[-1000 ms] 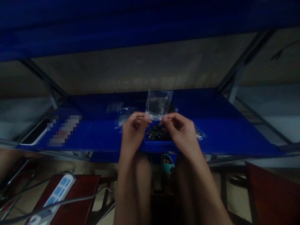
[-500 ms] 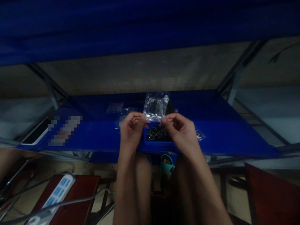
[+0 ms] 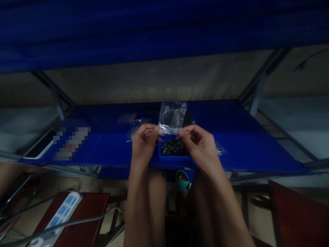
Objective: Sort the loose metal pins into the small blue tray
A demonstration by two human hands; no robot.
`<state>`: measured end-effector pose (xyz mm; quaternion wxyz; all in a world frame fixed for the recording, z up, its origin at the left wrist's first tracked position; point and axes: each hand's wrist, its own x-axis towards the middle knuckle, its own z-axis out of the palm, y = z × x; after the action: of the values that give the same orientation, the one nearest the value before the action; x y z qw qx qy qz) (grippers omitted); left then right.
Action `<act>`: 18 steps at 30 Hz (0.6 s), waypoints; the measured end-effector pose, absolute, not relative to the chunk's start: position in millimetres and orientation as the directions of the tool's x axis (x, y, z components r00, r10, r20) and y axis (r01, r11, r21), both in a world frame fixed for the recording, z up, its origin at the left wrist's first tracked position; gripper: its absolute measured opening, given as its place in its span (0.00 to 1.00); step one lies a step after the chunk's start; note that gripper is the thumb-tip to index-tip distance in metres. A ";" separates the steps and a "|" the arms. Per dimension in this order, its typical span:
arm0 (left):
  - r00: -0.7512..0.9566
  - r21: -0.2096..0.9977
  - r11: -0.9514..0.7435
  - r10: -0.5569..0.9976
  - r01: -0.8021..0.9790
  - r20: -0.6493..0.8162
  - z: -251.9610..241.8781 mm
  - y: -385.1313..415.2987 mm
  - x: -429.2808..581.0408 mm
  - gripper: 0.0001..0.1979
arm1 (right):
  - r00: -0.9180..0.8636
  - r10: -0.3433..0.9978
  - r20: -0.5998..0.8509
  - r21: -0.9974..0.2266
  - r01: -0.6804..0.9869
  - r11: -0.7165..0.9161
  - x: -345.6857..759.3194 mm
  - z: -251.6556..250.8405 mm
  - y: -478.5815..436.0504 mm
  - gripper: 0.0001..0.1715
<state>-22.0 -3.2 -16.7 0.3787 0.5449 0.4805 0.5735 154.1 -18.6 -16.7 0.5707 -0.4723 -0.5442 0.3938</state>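
Observation:
A clear plastic bag (image 3: pixel 172 115) is stretched between my two hands, its near edge toward me. My left hand (image 3: pixel 145 140) pinches the bag's near left corner between thumb and fingers. At the near right corner, my right hand (image 3: pixel 197 140) has the same kind of pinch. Just below the bag sits a blue tray (image 3: pixel 173 157) of thin, shiny, needle-like metal pieces (image 3: pixel 171 147); my right hand hides part of it. Another clear bag (image 3: pixel 138 126) lies behind my left hand, and one with thin pieces (image 3: pixel 221 149) shows beside my right hand.
A flat clear bag (image 3: pixel 126 118) lies farther back on the blue table (image 3: pixel 246 137). At the left are a phone-like device (image 3: pixel 38 145) and a blurred-out patch. A blue shelf (image 3: pixel 164 31) overhangs the table. A power strip (image 3: pixel 63 212) rests on a brown stool (image 3: pixel 87 209) at lower left.
Both hands keep their pinch on the bag, which has shifted very slightly to the right. Nothing else has visibly moved apart from a slight camera shift.

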 end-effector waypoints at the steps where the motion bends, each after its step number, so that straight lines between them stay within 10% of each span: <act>1: -0.115 0.962 -0.255 0.957 0.093 0.265 -17.2 -2.9 -22.1 0.07 | 0.097 0.965 0.245 -0.969 0.066 0.239 154.3 -17.1 -18.7 0.15; 11: -0.140 0.951 -0.289 0.943 0.105 0.302 -17.3 -2.7 -20.1 0.08 | 0.130 0.950 0.285 -0.954 0.131 0.268 152.1 -20.4 -16.3 0.15; 18: -0.448 0.876 -0.086 0.833 0.474 0.324 -32.4 4.2 -56.1 0.06 | 0.511 0.769 0.384 -0.736 0.673 -0.080 211.2 -28.7 -17.0 0.15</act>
<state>-56.1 4.2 -32.4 0.1654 0.4987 0.6555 0.5425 211.2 -17.0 -28.7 0.4673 -0.7330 -0.4916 0.0514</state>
